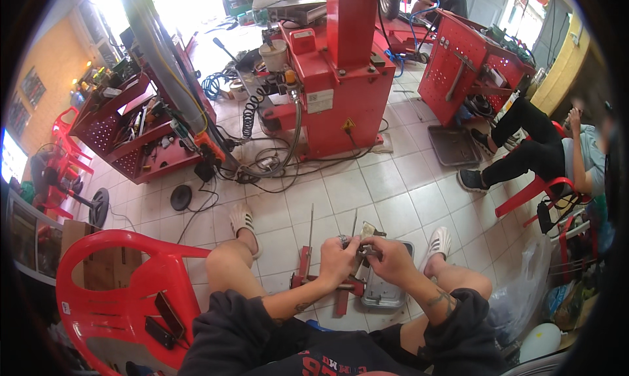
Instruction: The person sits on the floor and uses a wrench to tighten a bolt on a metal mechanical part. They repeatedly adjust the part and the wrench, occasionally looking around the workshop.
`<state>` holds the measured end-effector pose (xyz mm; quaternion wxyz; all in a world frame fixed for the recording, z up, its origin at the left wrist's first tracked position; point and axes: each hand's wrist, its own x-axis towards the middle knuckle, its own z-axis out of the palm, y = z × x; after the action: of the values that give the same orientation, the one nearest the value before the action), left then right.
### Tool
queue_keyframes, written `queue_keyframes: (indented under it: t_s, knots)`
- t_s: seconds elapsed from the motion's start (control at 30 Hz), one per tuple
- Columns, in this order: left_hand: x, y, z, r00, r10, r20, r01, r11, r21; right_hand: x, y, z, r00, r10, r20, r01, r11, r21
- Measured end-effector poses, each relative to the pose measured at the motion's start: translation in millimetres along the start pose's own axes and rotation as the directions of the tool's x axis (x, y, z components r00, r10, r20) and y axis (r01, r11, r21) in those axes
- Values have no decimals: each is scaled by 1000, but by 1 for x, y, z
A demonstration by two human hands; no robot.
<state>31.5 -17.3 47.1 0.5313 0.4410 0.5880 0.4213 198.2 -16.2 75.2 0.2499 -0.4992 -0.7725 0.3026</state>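
Over tiles (347,189), hands (337,263) (392,258) on part (367,230), lettered shirt (347,347), white label (320,101)

Ahead: has column base (341,114) between left cart (118,130) and right cart (442,81) | Near, on floor (341,189): has tray (386,294) right of frame (304,263) | Left: has chair (175,251) bearing two objects (171,316) | Right: has person (553,150) on second chair (527,191)
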Motion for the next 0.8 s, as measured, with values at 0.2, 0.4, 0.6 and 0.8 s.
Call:
queue_keyframes:
  t_s: [0.2,0.4,0.6,0.8]
  knots:
    - [4,-2,4,1000,-7,26,7,1000,-19,4,-11,-9,969,236,77,-246,953,175]
    - [3,3,5,999,-8,48,8,1000,4,1,10,1,988,155,-2,-152,973,175]
    - [3,-5,4,996,-77,44,80,995,-61,0,15,3,995,97,33,-102,968,229]
    - [9,-12,8,998,-57,9,58,977,-207,1,-10,-11,975,216,57,-223,942,252]
